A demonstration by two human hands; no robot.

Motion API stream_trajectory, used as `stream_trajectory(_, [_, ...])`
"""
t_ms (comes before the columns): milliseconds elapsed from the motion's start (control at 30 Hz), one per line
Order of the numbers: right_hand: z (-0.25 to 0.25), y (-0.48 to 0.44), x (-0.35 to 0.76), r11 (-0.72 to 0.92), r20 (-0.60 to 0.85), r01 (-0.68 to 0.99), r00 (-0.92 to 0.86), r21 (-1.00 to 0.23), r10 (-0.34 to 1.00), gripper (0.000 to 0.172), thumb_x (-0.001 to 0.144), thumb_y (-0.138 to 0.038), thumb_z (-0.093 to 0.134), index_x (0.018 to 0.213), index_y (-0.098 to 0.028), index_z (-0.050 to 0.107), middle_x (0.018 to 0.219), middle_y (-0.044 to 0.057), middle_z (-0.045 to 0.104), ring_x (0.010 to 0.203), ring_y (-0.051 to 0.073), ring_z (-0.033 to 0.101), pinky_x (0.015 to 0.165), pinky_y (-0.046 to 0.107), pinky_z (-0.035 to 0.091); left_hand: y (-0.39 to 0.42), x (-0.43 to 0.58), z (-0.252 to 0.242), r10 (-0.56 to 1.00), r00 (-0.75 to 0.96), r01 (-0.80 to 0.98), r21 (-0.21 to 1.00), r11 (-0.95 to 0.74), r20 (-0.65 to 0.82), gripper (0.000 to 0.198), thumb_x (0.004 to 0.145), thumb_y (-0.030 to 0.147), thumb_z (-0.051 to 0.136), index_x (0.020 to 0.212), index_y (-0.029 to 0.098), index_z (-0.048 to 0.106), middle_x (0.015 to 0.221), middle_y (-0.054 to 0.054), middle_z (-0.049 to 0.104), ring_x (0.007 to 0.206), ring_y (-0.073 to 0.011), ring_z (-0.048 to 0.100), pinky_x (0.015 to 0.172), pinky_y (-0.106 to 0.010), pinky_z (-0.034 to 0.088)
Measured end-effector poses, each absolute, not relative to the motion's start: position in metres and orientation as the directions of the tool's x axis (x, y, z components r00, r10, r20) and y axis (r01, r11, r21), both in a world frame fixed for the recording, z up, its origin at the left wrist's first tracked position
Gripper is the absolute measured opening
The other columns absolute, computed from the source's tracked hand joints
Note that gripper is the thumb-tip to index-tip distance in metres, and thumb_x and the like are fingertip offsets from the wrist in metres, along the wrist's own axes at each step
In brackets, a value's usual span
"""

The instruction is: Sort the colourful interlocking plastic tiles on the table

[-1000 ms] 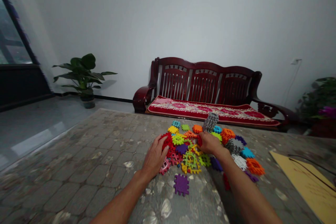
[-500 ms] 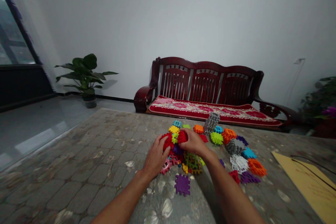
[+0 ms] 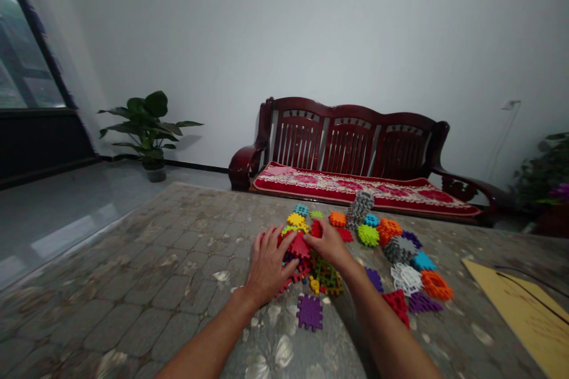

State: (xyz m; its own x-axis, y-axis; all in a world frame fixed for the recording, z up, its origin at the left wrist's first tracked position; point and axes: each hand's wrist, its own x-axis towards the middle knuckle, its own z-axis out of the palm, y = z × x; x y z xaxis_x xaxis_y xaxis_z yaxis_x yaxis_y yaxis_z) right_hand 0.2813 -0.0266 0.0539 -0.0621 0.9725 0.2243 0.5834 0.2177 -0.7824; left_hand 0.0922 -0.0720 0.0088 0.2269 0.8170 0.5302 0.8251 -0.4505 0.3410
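A heap of colourful interlocking plastic building tiles lies on the table between my hands. My left hand (image 3: 268, 262) is spread over the heap's left side, its fingertips resting on red tiles that it largely covers. At the heap's right side, my right hand (image 3: 329, 244) pinches a red tile (image 3: 316, 228) between thumb and fingers. Another red tile (image 3: 300, 246) lies tilted between both hands. Yellow tiles (image 3: 296, 220) show just beyond the fingertips. Nearer me are an olive lattice tile (image 3: 326, 275), a small yellow piece (image 3: 315, 285) and a flat purple tile (image 3: 310, 312).
Sorted stacks stand to the right: a tall grey stack (image 3: 360, 208), lime tiles (image 3: 368, 235), orange tiles (image 3: 389, 228) and white tiles (image 3: 406, 279). A red triangular piece (image 3: 397, 307) lies beside my right forearm. A yellow sheet (image 3: 518, 308) with a dark cord is farther right.
My left hand has flattened and spread over the red tiles. My right hand has shifted slightly right with its red tile. A red tile between the hands has come into view.
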Motion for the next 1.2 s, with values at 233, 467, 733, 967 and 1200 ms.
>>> stream_trajectory(233, [0.041,-0.025,0.29,0.245,0.353,0.662,0.031,-0.708,0.935,0.062,0.073,-0.032,0.065,0.133,-0.018,0.052,0.138,0.012,0.053,0.132,0.029,0.044,0.112,0.045,0.034,-0.072,0.09,0.01,0.789,0.256,0.778,0.366,-0.511,0.559,0.051,0.081,0.021,0.062,0.13,0.028,0.052,0.145,-0.006,0.051,0.14,-0.0256,0.036,0.118,-0.055,0.017])
stream_trajectory(467, [0.028,-0.041,0.297,0.382,0.475,0.674,-0.051,-0.632,0.878,0.056,0.077,-0.025,0.057,0.133,-0.02,0.053,0.145,0.011,0.046,0.137,0.025,0.039,0.114,0.044,0.031,-0.073,0.091,0.014,0.784,0.209,0.772,0.394,-0.499,0.584,0.031,0.083,0.021,0.06,0.113,0.025,0.057,0.124,-0.007,0.066,0.129,-0.0263,0.05,0.114,-0.055,0.027])
stream_trajectory(733, [0.047,-0.085,0.33,0.202,0.336,0.898,-0.065,-0.39,0.94,0.061,0.079,-0.022,0.055,0.139,-0.017,0.048,0.147,0.013,0.044,0.137,0.027,0.037,0.114,0.042,0.03,-0.068,0.085,0.014,0.793,0.085,0.789,0.445,-0.423,0.603,0.027,0.08,0.012,0.053,0.104,0.024,0.059,0.106,-0.005,0.07,0.105,-0.0243,0.062,0.105,-0.051,0.037])
stream_trajectory(967, [0.058,-0.109,0.378,0.016,0.035,0.992,-0.012,-0.122,0.999,0.061,0.075,-0.014,0.055,0.136,-0.016,0.053,0.135,0.013,0.058,0.126,0.03,0.049,0.102,0.038,0.037,-0.066,0.085,0.013,0.768,0.087,0.766,0.45,-0.459,0.635,0.033,0.076,0.006,0.051,0.102,0.024,0.061,0.101,-0.004,0.069,0.102,-0.0235,0.062,0.097,-0.044,0.044])
stream_trajectory(1200, [0.059,-0.105,0.385,-0.069,-0.059,0.998,0.069,0.005,0.996,0.051,0.077,-0.011,0.052,0.126,-0.019,0.059,0.119,0.014,0.065,0.108,0.028,0.061,0.08,0.033,0.041,-0.065,0.084,0.012,0.753,0.12,0.717,0.468,-0.516,0.647,0.025,0.079,0.008,0.054,0.096,0.024,0.062,0.097,-0.002,0.07,0.097,-0.0214,0.062,0.089,-0.04,0.047])
